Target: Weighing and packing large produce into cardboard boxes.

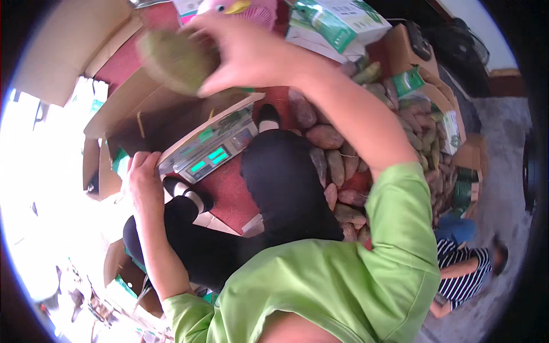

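Observation:
My right hand [237, 54] is raised over the open cardboard box [128, 106], with its fingers around a large greenish-brown tuber [177, 62]. The tuber is blurred by motion. My left hand [143, 177] grips the near corner of the box's front flap, with the fingers bent over the edge. Beneath and just in front of that flap is a digital scale [231, 147] with lit green displays. How the box sits on the scale is partly hidden by the flap. Inside, the box is dark and its bottom cannot be made out.
Reddish-brown tubers [325, 137] lie heaped on the red floor to my right, beside my bent knee. Farther right stands a carton [452, 108] by more tubers. A pink toy-like fan [257, 14] and printed green-white boxes [343, 23] are ahead. Another person [464, 266] is at lower right.

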### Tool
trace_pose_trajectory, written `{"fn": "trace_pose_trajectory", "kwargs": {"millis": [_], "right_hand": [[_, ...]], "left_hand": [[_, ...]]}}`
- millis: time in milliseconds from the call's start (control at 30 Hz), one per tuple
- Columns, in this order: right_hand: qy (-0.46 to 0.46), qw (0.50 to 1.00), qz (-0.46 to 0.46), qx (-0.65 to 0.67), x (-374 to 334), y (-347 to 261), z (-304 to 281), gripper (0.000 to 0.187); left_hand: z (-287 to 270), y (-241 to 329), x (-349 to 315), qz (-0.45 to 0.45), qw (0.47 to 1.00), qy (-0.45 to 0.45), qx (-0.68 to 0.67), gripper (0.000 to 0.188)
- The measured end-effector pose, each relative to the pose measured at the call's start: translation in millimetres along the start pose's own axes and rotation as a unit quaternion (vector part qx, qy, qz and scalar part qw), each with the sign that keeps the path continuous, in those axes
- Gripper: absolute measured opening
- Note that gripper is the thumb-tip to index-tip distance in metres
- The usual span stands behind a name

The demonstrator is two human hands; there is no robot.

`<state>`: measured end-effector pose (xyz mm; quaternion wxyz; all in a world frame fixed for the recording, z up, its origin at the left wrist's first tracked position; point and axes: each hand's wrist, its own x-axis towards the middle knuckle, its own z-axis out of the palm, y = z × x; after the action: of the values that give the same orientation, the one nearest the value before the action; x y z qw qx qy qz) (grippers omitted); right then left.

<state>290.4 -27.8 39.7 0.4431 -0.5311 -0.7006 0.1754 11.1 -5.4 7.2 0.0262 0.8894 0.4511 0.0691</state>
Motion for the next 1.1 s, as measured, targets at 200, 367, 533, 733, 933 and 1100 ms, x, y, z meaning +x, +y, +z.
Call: {"fn": "trace_pose_trajectory", "kwargs": {"millis": [200,367,533,733,933,1100], "right_hand": [[-0.397,0.884,0.079,-0.235,53,9,98,0.055],[-0.516,0.765,0.174,-0.344,49,62,157,0.037],[-0.503,0.800,0.126,-0.301,47,54,155,0.036],[-0.126,0.985,0.079,-0.088,11,10,68,0.027],[0.259,0.946,0.188,0.045,-110,44,-20,0.021],[0.369,0.838,0.400,-0.043,-324,153,-49,0.024]], "left_hand": [[10,-18,-5,0.013,1.000,-0.024,0.004,0.022],[5,-4,-2,0.060,0.998,-0.005,0.012,0.014],[8,-11,-6,0.052,0.998,-0.015,0.016,0.015],[8,-6,-2,0.053,0.998,-0.019,0.015,0.014],[12,-12,-4,0.066,0.997,-0.011,0.027,0.016],[19,-11,-1,0.084,0.996,0.007,-0.011,0.019]]}}
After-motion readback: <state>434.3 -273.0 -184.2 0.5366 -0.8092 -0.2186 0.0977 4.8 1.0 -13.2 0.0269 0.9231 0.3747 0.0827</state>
